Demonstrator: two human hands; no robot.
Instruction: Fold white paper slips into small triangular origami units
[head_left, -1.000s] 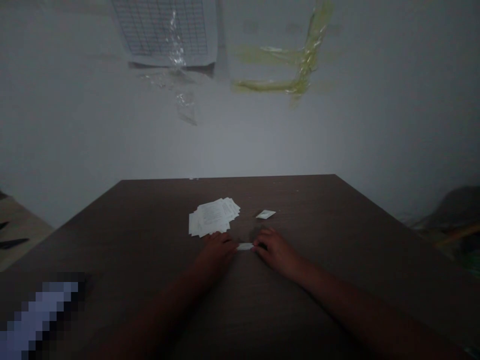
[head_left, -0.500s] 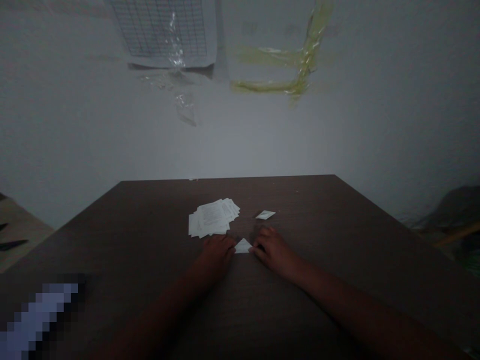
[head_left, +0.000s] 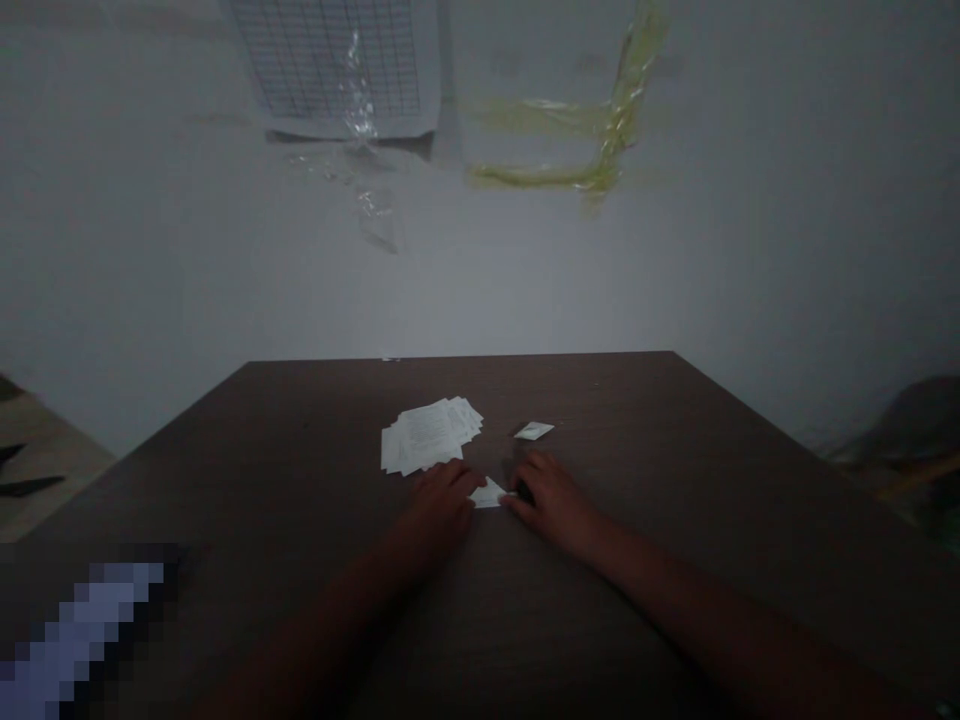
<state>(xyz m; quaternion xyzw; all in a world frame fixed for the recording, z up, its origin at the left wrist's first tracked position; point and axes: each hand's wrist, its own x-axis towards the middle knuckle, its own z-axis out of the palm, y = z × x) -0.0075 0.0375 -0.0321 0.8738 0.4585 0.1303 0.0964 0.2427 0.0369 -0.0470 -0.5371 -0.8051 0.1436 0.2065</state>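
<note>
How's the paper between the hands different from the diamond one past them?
The held paper looks triangular where visible; the diamond paper has four corners.
The held paper is between left hand and right hand; the diamond paper lies untouched.
The held paper is nearer the person; the diamond paper is farther away.
Both look pale against the dark table.

Left forearm point(head_left: 330, 625) reaching in from lower left, right forearm point(head_left: 697, 610) from lower right; both bare, slanting inward. Left hand point(head_left: 441, 502) palm down, index stretched toward right hand point(head_left: 553, 503). Right fingers point(head_left: 534, 462) curled, thumb pointing left, near index tip. Hands near, apart.
</note>
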